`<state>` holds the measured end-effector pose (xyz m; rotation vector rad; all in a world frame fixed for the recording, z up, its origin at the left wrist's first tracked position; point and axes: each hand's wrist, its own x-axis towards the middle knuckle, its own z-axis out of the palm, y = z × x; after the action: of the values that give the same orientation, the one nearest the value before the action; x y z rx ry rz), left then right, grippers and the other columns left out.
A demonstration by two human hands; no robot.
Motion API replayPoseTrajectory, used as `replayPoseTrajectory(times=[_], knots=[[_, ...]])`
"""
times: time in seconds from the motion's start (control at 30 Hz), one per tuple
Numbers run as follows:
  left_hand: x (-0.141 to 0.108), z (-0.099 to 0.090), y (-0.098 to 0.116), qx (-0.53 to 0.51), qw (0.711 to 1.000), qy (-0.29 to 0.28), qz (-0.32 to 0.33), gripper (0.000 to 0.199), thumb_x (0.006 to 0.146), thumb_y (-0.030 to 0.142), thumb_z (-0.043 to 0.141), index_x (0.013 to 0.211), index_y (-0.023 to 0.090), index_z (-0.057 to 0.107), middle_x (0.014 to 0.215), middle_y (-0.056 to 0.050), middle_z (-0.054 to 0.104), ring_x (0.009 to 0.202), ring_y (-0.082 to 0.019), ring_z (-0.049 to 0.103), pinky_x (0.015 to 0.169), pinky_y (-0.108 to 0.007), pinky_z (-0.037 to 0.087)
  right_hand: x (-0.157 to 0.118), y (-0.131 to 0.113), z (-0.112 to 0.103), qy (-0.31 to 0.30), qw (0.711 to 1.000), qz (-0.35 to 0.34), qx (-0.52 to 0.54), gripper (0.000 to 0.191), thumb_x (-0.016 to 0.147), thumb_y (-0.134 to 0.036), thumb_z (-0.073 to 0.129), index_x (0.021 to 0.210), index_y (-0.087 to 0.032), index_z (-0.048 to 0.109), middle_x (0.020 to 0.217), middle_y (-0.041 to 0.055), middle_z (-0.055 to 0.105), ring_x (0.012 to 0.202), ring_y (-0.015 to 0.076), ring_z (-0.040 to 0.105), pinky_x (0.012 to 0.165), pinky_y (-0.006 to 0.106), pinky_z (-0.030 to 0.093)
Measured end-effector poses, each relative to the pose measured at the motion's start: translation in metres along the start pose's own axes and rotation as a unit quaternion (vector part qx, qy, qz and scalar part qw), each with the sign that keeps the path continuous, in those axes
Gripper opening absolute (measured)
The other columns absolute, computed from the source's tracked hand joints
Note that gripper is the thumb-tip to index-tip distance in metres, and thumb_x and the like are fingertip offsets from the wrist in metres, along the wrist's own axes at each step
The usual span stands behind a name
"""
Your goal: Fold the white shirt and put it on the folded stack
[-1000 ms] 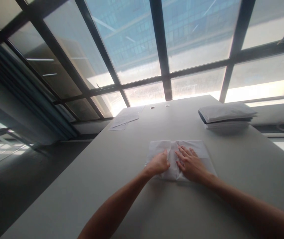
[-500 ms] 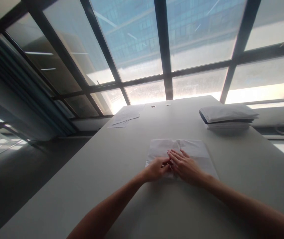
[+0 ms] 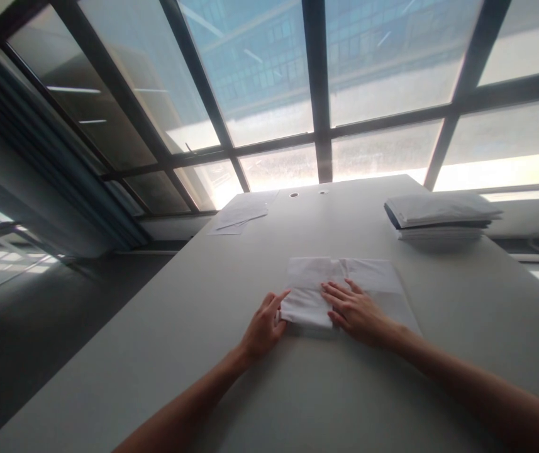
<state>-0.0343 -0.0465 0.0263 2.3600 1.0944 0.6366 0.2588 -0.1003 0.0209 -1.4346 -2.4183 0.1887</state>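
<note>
Folded white cloth (image 3: 344, 286) lying flat mid-table, nearer the near edge. Right hand (image 3: 356, 308) pressed flat on it, fingers spread, gripping nothing. Left hand (image 3: 264, 327) at the cloth's left edge, fingers loosely open, fingertips touching the fold; no pinch visible. Likely risk: folded layers slipping or springing open if the flat palm eases off. Plenty of bare table (image 3: 203, 352) left and front; stack of folded items (image 3: 439, 217) well apart at far right, loose papers (image 3: 238, 217) far left.
</note>
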Motion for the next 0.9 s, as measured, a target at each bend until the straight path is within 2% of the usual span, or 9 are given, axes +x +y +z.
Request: replayPoseTrajectory(times=[0.07, 0.17, 0.3, 0.37, 0.47, 0.6, 0.7, 0.83, 0.9], knots=[[-0.001, 0.004, -0.001, 0.014, 1.000, 0.016, -0.006, 0.074, 0.082, 0.003, 0.051, 0.152, 0.027, 0.050, 0.109, -0.005, 0.057, 0.091, -0.019, 0.058, 0.092, -0.034, 0.055, 0.000, 0.000, 0.000, 0.000, 1.000, 0.000, -0.002, 0.052, 0.107, -0.039, 0.041, 0.154, -0.020, 0.052, 0.164, 0.0108, 0.041, 0.153, 0.0266, 0.036, 0.127, 0.054, 0.019], [-0.010, 0.003, -0.005, 0.050, 0.999, -0.002, 0.011, 0.074, 0.080, 0.000, 0.046, 0.148, 0.029, 0.056, 0.107, -0.004, 0.057, 0.091, -0.017, 0.059, 0.090, -0.030, 0.054, -0.001, 0.000, 0.000, 0.005, 1.000, 0.001, -0.004, 0.052, 0.107, -0.038, 0.040, 0.155, -0.021, 0.051, 0.164, 0.0105, 0.042, 0.153, 0.0271, 0.036, 0.127, 0.055, 0.020], [-0.022, -0.015, -0.009, 0.069, 0.994, -0.054, 0.065, 0.057, 0.088, 0.008, 0.049, 0.137, 0.030, 0.067, 0.104, -0.004, 0.059, 0.087, -0.016, 0.060, 0.083, -0.028, 0.054, -0.001, 0.000, 0.000, 0.006, 1.000, -0.006, -0.003, 0.052, 0.107, -0.037, 0.039, 0.155, -0.020, 0.051, 0.164, 0.0102, 0.042, 0.154, 0.0270, 0.034, 0.127, 0.054, 0.019], [-0.014, -0.026, -0.005, 0.064, 0.993, -0.052, 0.085, 0.043, 0.095, 0.014, 0.049, 0.129, 0.027, 0.072, 0.101, -0.005, 0.062, 0.088, -0.017, 0.062, 0.084, -0.029, 0.054, -0.001, 0.000, 0.001, 0.005, 1.000, -0.008, -0.002, 0.052, 0.108, -0.037, 0.039, 0.156, -0.020, 0.050, 0.164, 0.0101, 0.041, 0.154, 0.0267, 0.033, 0.128, 0.054, 0.018], [0.024, -0.029, 0.006, 0.088, 0.992, -0.007, 0.093, 0.038, 0.103, 0.022, 0.044, 0.128, 0.023, 0.072, 0.113, -0.010, 0.068, 0.106, -0.021, 0.064, 0.100, -0.036, 0.051, 0.000, 0.000, 0.002, 0.005, 1.000, -0.009, 0.000, 0.053, 0.108, -0.036, 0.038, 0.157, -0.019, 0.048, 0.164, 0.0105, 0.041, 0.155, 0.0266, 0.033, 0.128, 0.054, 0.017], [0.099, 0.002, 0.008, 0.165, 0.983, -0.032, 0.077, 0.048, 0.107, 0.033, 0.039, 0.150, 0.019, 0.054, 0.155, -0.014, 0.053, 0.144, -0.026, 0.047, 0.122, -0.043, 0.034, 0.000, 0.001, 0.002, 0.007, 1.000, -0.011, -0.002, 0.054, 0.108, -0.036, 0.037, 0.158, -0.018, 0.046, 0.163, 0.0117, 0.043, 0.154, 0.0257, 0.034, 0.128, 0.054, 0.015], [0.136, 0.029, -0.005, 0.203, 0.976, -0.074, 0.017, 0.054, 0.110, 0.042, 0.034, 0.157, 0.017, 0.044, 0.166, -0.016, 0.039, 0.155, -0.030, 0.031, 0.126, -0.052, 0.025, 0.000, 0.002, 0.001, 0.001, 1.000, -0.005, -0.009, 0.054, 0.107, -0.038, 0.039, 0.157, -0.017, 0.048, 0.163, 0.0117, 0.043, 0.154, 0.0258, 0.034, 0.128, 0.053, 0.015], [0.143, 0.044, -0.010, 0.231, 0.970, -0.073, -0.035, 0.055, 0.110, 0.038, 0.028, 0.161, 0.018, 0.038, 0.169, -0.017, 0.033, 0.158, -0.033, 0.024, 0.126, -0.060, 0.017, -0.001, 0.001, 0.001, 0.003, 1.000, 0.000, -0.012, 0.055, 0.107, -0.039, 0.041, 0.157, -0.018, 0.048, 0.164, 0.0125, 0.042, 0.154, 0.0265, 0.033, 0.128, 0.052, 0.015], [0.134, 0.048, 0.000, 0.243, 0.967, -0.078, -0.014, 0.056, 0.109, 0.034, 0.028, 0.161, 0.015, 0.037, 0.169, -0.019, 0.030, 0.159, -0.034, 0.021, 0.126, -0.063, 0.014, -0.001, 0.000, 0.003, 0.017, 1.000, -0.005, 0.006, 0.054, 0.106, -0.038, 0.044, 0.155, -0.018, 0.050, 0.163, 0.0131, 0.043, 0.154, 0.0271, 0.035, 0.128, 0.053, 0.015]])
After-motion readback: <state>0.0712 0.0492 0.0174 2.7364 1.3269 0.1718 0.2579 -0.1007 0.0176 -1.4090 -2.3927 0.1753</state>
